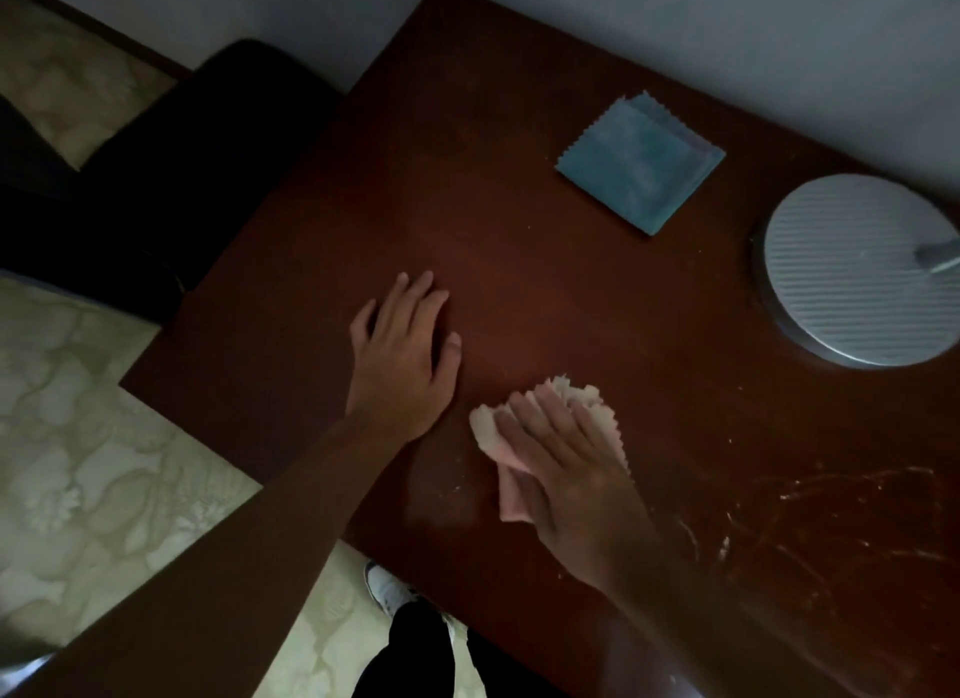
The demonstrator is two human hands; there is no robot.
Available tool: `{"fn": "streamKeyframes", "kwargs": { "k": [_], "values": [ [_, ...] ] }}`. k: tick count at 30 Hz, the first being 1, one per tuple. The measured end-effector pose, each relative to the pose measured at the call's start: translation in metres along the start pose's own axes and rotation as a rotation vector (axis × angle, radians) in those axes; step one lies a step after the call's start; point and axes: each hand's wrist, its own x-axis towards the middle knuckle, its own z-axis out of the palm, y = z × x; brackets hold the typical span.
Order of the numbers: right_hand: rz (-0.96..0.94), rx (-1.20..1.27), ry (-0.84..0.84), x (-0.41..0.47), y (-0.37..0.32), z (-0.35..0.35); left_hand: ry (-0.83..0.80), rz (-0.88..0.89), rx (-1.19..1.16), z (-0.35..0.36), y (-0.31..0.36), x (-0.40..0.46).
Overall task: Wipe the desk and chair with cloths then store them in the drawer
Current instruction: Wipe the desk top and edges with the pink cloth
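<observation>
Left hand (pixel 402 349): flat on the dark red table (pixel 545 292), centre of frame, fingers straight, holding nothing
Right hand (pixel 571 468): lower centre, fingers straight, pressing the pink cloth (pixel 493 437) onto the table
Blue cloth (pixel 639 164): folded, upper right; lies apart from both hands
Chair (pixel 171 177): dark, upper left, beside the table
Round base (pixel 857 271): right edge
</observation>
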Motion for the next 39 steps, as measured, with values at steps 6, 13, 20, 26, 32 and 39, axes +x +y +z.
{"fn": "streamKeyframes", "kwargs": {
  "k": [6, 13, 20, 26, 32, 39],
  "values": [
    [0.317, 0.169, 0.157, 0.109, 0.039, -0.030, 0.035, 0.011, -0.035, 0.005, -0.007, 0.004],
    [0.207, 0.149, 0.117, 0.168, 0.038, -0.026, 0.047, 0.005, -0.109, 0.006, -0.009, 0.004],
    [0.267, 0.187, 0.191, 0.164, 0.073, -0.042, 0.044, -0.011, -0.119, 0.007, -0.011, 0.006],
    [0.169, 0.207, 0.148, 0.224, 0.064, -0.036, 0.078, 0.003, -0.137, 0.009, -0.011, 0.005],
    [0.335, 0.409, 0.482, 0.227, 0.051, -0.029, 0.084, 0.001, -0.148, 0.009, -0.013, 0.004],
    [0.219, 0.244, 0.271, 0.309, 0.068, -0.028, 0.149, -0.034, -0.222, 0.008, -0.011, 0.004]
  ]
}}
